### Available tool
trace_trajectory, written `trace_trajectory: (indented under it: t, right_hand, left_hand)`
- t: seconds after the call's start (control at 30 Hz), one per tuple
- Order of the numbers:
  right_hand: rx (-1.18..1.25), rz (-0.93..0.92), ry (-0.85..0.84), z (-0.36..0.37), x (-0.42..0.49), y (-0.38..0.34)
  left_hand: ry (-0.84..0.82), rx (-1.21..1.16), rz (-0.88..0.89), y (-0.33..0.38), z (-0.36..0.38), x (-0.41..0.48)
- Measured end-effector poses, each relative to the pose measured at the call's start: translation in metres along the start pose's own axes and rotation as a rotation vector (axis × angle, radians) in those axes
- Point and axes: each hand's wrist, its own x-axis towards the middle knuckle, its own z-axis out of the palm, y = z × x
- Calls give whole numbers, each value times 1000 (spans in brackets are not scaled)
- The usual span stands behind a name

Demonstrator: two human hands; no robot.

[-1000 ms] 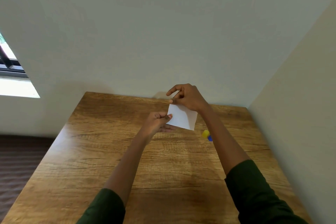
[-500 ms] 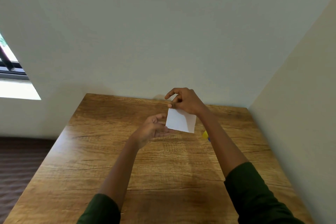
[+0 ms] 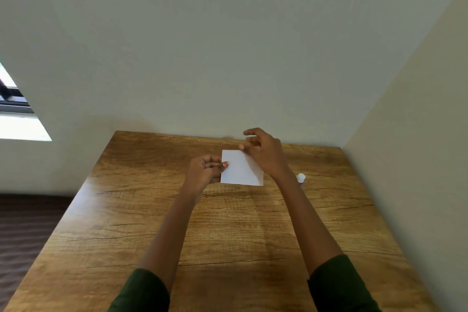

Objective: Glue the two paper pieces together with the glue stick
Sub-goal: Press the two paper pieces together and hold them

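Pinching blank white paper (image 3: 240,168), left hand (image 3: 204,172), right hand (image 3: 263,152), glue stick (image 3: 301,178) beside

Counter (image 3: 228,230): wood-grain top, warm brown, dark crack-like streaks, smooth with a soft satin sheen. Paper (image 3: 240,170): plain white, matt, flat, no creases showing. Glue stick (image 3: 301,178): looks like plastic, white rounded end, slightly glossy; body mostly hidden. Sleeves (image 3: 339,284): dark green cloth, matt. Walls (image 3: 228,45): painted, matt, smooth. Floor (image 3: 27,230): dark, ribbed texture.

Plain room: wooden table (image 3: 228,235), window (image 3: 15,109)
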Motion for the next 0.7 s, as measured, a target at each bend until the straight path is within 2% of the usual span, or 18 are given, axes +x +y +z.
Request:
trace_trajectory:
  t: [0.1, 0.27, 0.43, 0.7]
  right_hand:
    - [54, 70, 89, 2, -13, 16]
    - [153, 276, 5, 12, -37, 38]
    - [168, 343, 33, 21, -47, 47]
    - [58, 365, 22, 32, -54, 59]
  left_hand:
    - [33, -37, -27, -2, -3, 0]
    - [65, -44, -68, -5, -3, 2]
    - [68, 107, -117, -14, -2, 3]
    - [146, 370, -178, -26, -1, 4]
